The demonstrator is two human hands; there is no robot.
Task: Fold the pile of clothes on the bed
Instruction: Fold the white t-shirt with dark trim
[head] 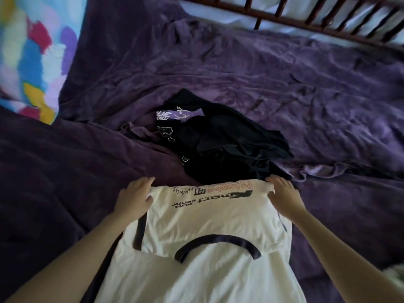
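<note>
While the white T-shirt (207, 221) is in hand: it lies lower centre of the frame, dark trim at neck and sleeve, with the printed lettering along its far edge upside down to the viewer. One layer appears to lie over another.
Left hand (135, 195): at the shirt's far left corner, thumb on top of the cloth and fingers curled over the edge, pinching it.
Right hand (284, 193): at the far right corner in a mirrored hold, thumb on top and fingers over the edge, gripping the cloth.
Black pile (223, 147): centre of the frame, just beyond the shirt's far edge. It is crumpled and shows a purple-and-white print. How many garments it holds cannot be told.
Purple bedspread (295, 88): rumpled, lying under everything.
Patterned cloth (28, 53): upper left, many-coloured and blurred.
Wooden rail (328, 16): upper right, dark slats.
Step in hand: judged to be a fold of the shirt, both hands working its far edge together.
Progress: judged early, since the black pile is not yet folded.
Next move calls for: both corners travelling level and together so the edges line up. The cloth then needs smoothing flat, because the soft bedding beneath could let the fold skew or wrinkle.
</note>
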